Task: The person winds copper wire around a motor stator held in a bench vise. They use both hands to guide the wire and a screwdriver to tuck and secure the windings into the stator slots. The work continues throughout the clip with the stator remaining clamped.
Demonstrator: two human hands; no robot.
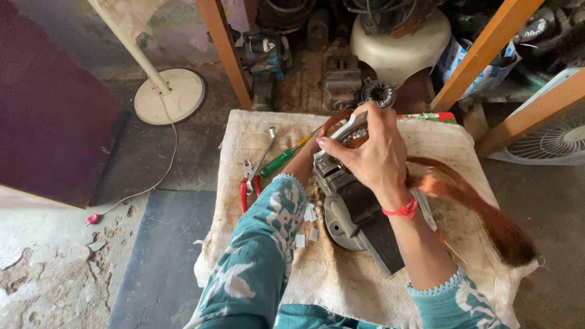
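We look down on a rough concrete workshop floor (55, 268) with a low table draped in a stained cream cloth (341, 274) at the centre. Wooden frame legs (226, 52) rise behind it, with a white fan base (170, 94) to the left and a white fan grille (551, 137) at the right edge.

On the cloth lies a grey metal motor housing (356, 213), blocky and dark, with a rounded silver end plate. Its long axis runs diagonally, from lower right near us up toward the upper left. A thick bundle of copper wire (481, 213), reddish brown and blurred, trails from the motor toward the lower right.

Our right hand (372, 155), a red thread bracelet (401, 211) at the wrist, has its fingers closed on the motor's upper silver end. Our left hand is hidden behind the right hand and the motor, so we cannot tell its grip; only its teal patterned sleeve (268, 231) shows.

Left of the motor lie red-handled pliers (247, 186), a silver spanner (263, 155) and a green-handled screwdriver (281, 161). Small white paper scraps (309, 214) sit beside the sleeve.
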